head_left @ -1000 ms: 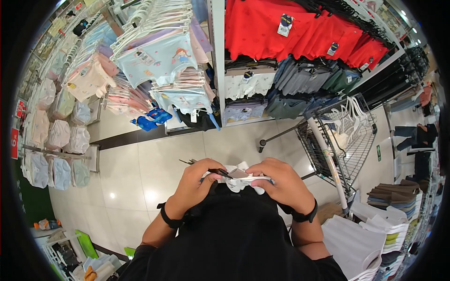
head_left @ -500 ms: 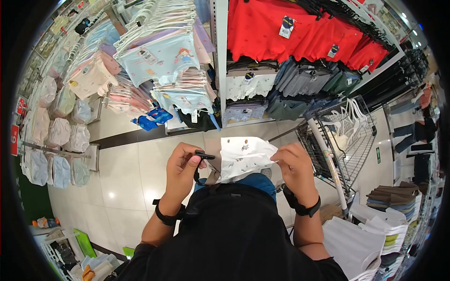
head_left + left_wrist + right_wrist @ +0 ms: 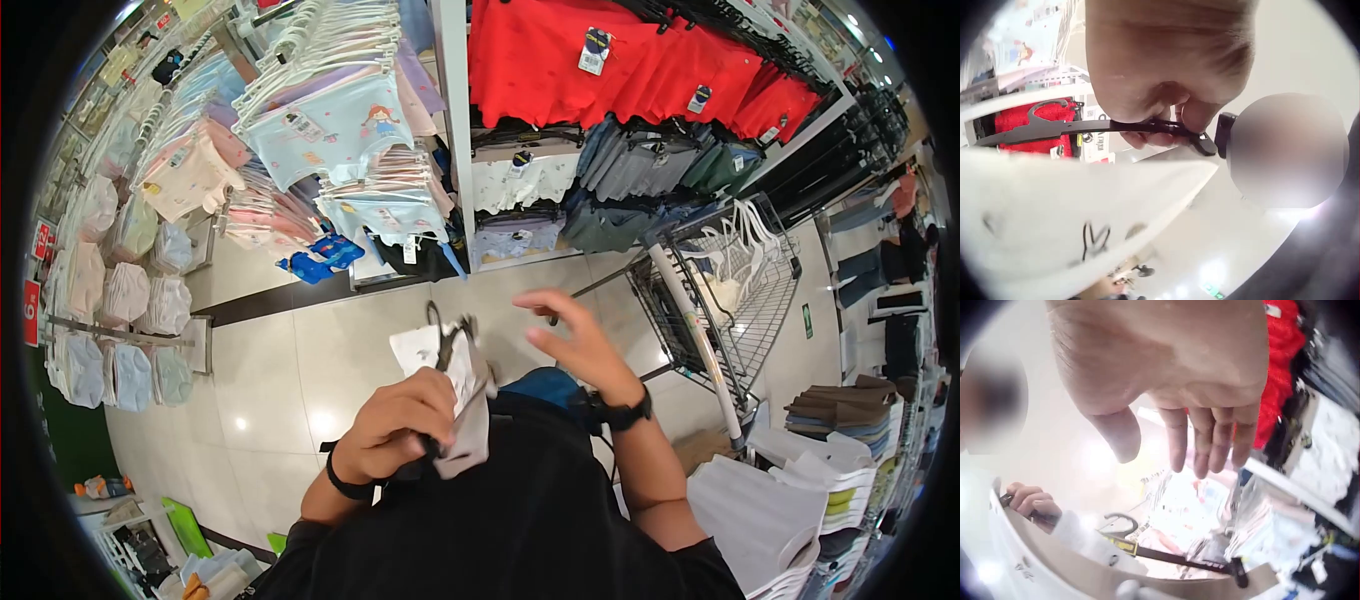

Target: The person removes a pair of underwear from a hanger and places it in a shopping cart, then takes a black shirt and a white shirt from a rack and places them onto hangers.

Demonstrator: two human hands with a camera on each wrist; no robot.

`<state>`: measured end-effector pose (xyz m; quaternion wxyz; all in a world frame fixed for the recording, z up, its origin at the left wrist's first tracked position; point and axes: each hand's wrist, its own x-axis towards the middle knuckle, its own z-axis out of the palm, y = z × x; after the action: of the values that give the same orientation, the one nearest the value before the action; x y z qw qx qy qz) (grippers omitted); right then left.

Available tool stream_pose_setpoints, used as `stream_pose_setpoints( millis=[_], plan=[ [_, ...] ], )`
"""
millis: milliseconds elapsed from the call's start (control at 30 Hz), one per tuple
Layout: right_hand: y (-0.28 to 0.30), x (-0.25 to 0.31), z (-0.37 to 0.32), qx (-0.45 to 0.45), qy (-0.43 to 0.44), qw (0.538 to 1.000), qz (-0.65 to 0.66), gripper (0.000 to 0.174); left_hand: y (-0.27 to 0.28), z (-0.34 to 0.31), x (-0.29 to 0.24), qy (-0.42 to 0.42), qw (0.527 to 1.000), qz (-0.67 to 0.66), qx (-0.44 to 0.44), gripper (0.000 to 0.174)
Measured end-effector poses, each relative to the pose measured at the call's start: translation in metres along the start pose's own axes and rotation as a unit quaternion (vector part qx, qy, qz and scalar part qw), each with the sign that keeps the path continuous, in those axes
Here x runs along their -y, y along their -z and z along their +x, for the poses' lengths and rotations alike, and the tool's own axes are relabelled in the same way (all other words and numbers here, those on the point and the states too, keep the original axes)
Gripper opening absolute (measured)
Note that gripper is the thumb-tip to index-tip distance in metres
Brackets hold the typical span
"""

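My left hand (image 3: 398,420) grips a black clothes hanger (image 3: 1091,127); in the left wrist view, its fingers and thumb pinch the bar near one end clip. White printed underpants with a beige waistband (image 3: 470,385) hang beside that hand, overlapping the hanger in the head view. The white cloth (image 3: 1054,212) fills the lower left of the left wrist view, its upper edge apart from part of the bar. My right hand (image 3: 585,345) is raised to the right, fingers extended and thumb apart, holding nothing. The right wrist view shows the hanger's hook (image 3: 1122,522) beyond the waistband.
A wire shopping cart (image 3: 735,330) with white hangers and pale clothing stands at the right. Ahead are red garments (image 3: 600,70) on a rack, with pale children's underwear (image 3: 330,120) to their left. White shirts (image 3: 760,520) lie at the lower right.
Both hands first held the white underpants; they then spread them out flat. Now the right hand has let go, and the left has turned the hanger and underpants upright, leftward and closer to the body.
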<state>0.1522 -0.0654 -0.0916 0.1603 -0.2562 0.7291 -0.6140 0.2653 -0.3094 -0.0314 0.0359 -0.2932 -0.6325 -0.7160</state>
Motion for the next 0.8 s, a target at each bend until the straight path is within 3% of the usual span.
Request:
stream_pose_setpoints(
  millis=[67,167,233,267,300,367,433,467,533,633,733,800],
  plan=[
    [-0.026,-0.027,0.009,0.017,-0.042,0.997,0.066,0.033,-0.004,-0.001,-0.004,-0.006,0.994,-0.106,-0.017,0.025],
    [-0.048,-0.056,0.011,0.174,-0.12,0.961,0.177,0.038,-0.005,0.0,-0.002,-0.012,0.978,-0.198,-0.07,0.029],
    [-0.043,-0.065,0.007,0.258,-0.125,0.927,0.243,0.04,-0.005,0.002,-0.004,-0.017,0.963,-0.24,-0.123,0.029],
    [-0.04,-0.067,0.005,0.299,-0.129,0.905,0.274,0.042,-0.003,0.002,-0.003,-0.026,0.958,-0.237,-0.16,0.029],
    [-0.036,-0.046,0.007,0.33,-0.126,0.825,0.442,0.032,0.0,0.003,-0.001,-0.035,0.951,-0.233,-0.198,0.03],
    [-0.021,-0.04,0.004,0.267,-0.134,0.884,0.358,0.021,0.014,-0.001,0.01,-0.052,0.951,-0.211,-0.22,0.036],
    [-0.009,-0.028,0.003,0.183,-0.171,0.932,0.264,0.005,0.016,-0.002,0.009,0.017,0.947,-0.155,-0.28,0.039],
    [-0.004,-0.024,0.003,0.158,-0.149,0.954,0.207,0.005,0.017,-0.002,0.009,0.053,0.941,-0.127,-0.308,0.041],
    [0.005,-0.015,0.002,0.104,-0.104,0.985,0.088,0.005,0.031,-0.012,0.009,0.131,0.957,-0.062,-0.251,0.041],
    [0.014,0.01,0.0,0.029,-0.01,0.999,-0.045,0.005,0.035,-0.009,0.009,0.221,0.946,0.124,-0.202,0.029],
    [0.021,0.029,-0.002,-0.003,0.024,0.99,-0.136,0.01,0.036,-0.002,0.015,0.241,0.918,0.293,-0.115,0.024],
    [0.026,0.033,-0.003,-0.018,0.045,0.984,-0.172,0.012,0.033,0.003,0.021,0.212,0.895,0.371,-0.127,0.015]
  ],
)
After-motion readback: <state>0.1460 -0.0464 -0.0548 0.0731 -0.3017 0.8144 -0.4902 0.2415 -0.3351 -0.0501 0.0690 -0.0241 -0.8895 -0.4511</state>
